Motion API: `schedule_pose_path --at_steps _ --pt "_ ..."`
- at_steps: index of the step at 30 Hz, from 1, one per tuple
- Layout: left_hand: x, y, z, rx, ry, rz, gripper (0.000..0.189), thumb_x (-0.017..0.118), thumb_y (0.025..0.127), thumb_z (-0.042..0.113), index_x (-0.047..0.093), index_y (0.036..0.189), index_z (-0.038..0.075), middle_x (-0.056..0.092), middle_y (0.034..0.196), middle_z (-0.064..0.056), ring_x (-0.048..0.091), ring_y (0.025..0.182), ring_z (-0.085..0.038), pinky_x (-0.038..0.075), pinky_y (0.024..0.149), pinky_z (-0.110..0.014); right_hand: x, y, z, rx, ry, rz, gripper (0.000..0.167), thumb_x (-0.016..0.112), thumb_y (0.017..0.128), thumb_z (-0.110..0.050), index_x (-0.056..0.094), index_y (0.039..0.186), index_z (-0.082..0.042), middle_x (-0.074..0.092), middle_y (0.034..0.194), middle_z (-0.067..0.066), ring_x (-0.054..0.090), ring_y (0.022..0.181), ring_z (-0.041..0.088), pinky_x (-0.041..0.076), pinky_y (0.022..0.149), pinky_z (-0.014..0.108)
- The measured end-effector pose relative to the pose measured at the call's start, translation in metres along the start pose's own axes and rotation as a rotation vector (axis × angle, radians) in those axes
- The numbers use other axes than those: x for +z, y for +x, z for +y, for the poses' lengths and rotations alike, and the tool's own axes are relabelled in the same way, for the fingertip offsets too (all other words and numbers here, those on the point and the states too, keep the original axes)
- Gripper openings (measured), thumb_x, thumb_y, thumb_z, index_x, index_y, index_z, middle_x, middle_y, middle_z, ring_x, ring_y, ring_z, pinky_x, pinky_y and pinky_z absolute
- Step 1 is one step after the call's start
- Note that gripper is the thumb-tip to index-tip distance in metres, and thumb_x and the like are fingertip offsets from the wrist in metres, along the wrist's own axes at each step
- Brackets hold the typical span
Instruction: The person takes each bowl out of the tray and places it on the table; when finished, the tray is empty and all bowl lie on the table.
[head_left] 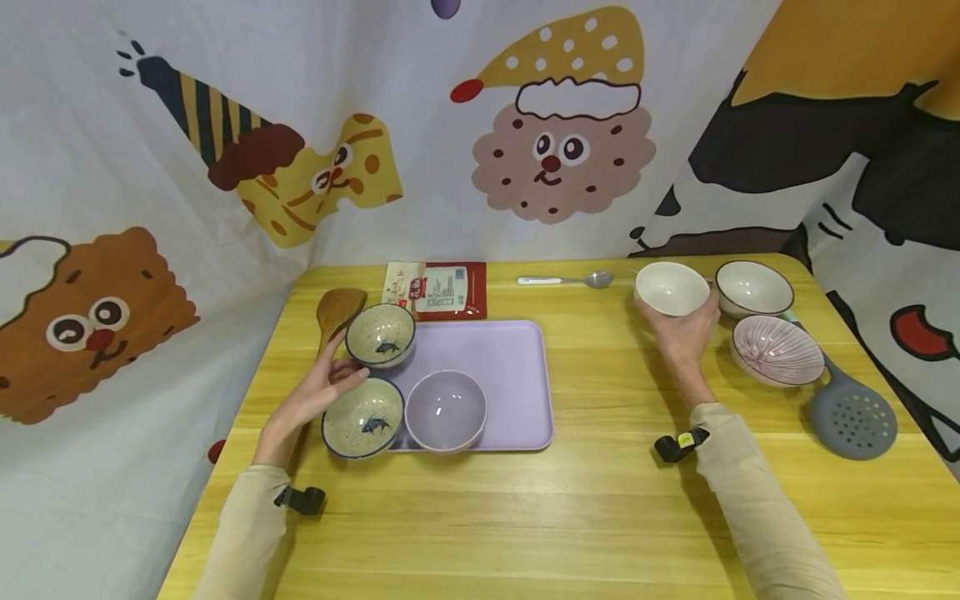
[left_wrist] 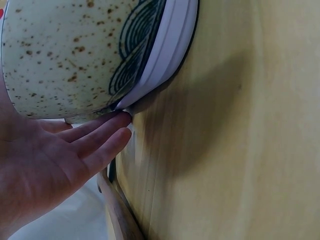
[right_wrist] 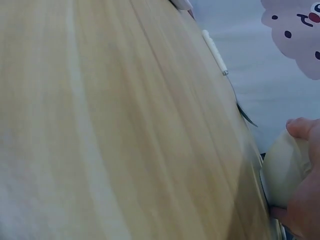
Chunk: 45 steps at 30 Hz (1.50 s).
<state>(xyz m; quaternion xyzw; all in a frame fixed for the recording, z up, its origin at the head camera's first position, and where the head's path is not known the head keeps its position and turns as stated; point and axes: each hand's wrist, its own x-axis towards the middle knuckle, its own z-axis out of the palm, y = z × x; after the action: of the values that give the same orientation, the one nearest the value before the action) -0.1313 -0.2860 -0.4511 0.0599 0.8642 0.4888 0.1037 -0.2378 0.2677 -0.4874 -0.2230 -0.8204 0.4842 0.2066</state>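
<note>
My left hand (head_left: pixel 318 387) is beside two speckled bowls with blue fish inside. Its thumb lies between the far speckled bowl (head_left: pixel 380 333) and the near speckled bowl (head_left: pixel 363 419). In the left wrist view, the fingers of the left hand (left_wrist: pixel 55 165) stretch out fairly straight by the foot of a speckled bowl (left_wrist: pixel 65 60); the thumb is hidden. At the back right, my right hand (head_left: pixel 684 333) grips a white bowl (head_left: pixel 670 287) by its sides. The right wrist view has this bowl (right_wrist: pixel 283 170) at its edge, between thumb and fingers.
A lilac bowl (head_left: pixel 446 411) stands on a lilac tray (head_left: pixel 517 383). A wooden spatula (head_left: pixel 337 310), a red-and-white packet (head_left: pixel 456 292) and a spoon (head_left: pixel 566 281) lie behind. At right are a brown-rimmed bowl (head_left: pixel 753 287), a pink-striped bowl (head_left: pixel 777 350) and a grey skimmer (head_left: pixel 853 417).
</note>
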Motion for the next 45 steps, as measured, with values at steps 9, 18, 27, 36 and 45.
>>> schedule_pose_path --at_steps 9,18,27,36,45 --pt "-0.001 0.000 0.001 0.000 0.009 0.003 0.092 0.060 0.103 0.021 -0.008 0.162 0.007 0.052 0.139 -0.039 0.053 0.129 -0.050 0.044 0.112 -0.060 -0.004 0.004 -0.003 0.012 -0.076 -0.031 0.126 0.084 0.074 -0.055 0.004 0.162 -0.015 0.023 0.161 0.026 0.030 0.148 0.040 0.029 0.124 0.055" --pt "-0.001 -0.001 0.002 -0.006 0.033 -0.004 0.092 0.060 0.103 0.024 -0.009 0.162 0.006 0.052 0.140 -0.039 0.053 0.129 -0.050 0.043 0.112 -0.061 -0.010 -0.009 -0.013 -0.063 -0.105 -0.053 0.127 0.085 0.076 -0.049 -0.001 0.162 -0.014 0.013 0.162 0.027 0.026 0.149 0.045 0.027 0.124 0.059" --pt "-0.001 -0.002 0.001 0.005 0.024 -0.001 0.092 0.060 0.102 0.023 -0.008 0.163 0.007 0.050 0.141 -0.039 0.053 0.129 -0.050 0.044 0.111 -0.061 -0.017 -0.039 -0.050 -0.320 -0.106 -0.054 0.115 0.085 0.079 -0.039 0.011 0.162 -0.008 0.019 0.164 0.022 0.033 0.145 0.044 0.033 0.119 0.063" --pt "-0.001 -0.001 0.000 -0.001 0.032 -0.001 0.093 0.060 0.103 0.024 -0.009 0.163 0.007 0.051 0.140 -0.038 0.053 0.130 -0.049 0.044 0.112 -0.060 -0.015 -0.073 -0.079 -0.448 -0.019 -0.171 0.108 0.085 0.081 -0.032 0.018 0.160 0.000 0.028 0.160 0.026 0.029 0.149 0.037 0.025 0.127 0.051" --pt "-0.001 -0.002 0.001 -0.014 0.026 0.001 0.093 0.061 0.102 0.024 -0.009 0.163 0.008 0.053 0.139 -0.038 0.054 0.129 -0.049 0.044 0.112 -0.060 -0.009 -0.108 -0.098 -0.546 0.009 -0.321 0.112 0.087 0.079 -0.029 0.016 0.160 -0.001 0.026 0.162 0.025 0.028 0.150 0.042 0.025 0.124 0.059"
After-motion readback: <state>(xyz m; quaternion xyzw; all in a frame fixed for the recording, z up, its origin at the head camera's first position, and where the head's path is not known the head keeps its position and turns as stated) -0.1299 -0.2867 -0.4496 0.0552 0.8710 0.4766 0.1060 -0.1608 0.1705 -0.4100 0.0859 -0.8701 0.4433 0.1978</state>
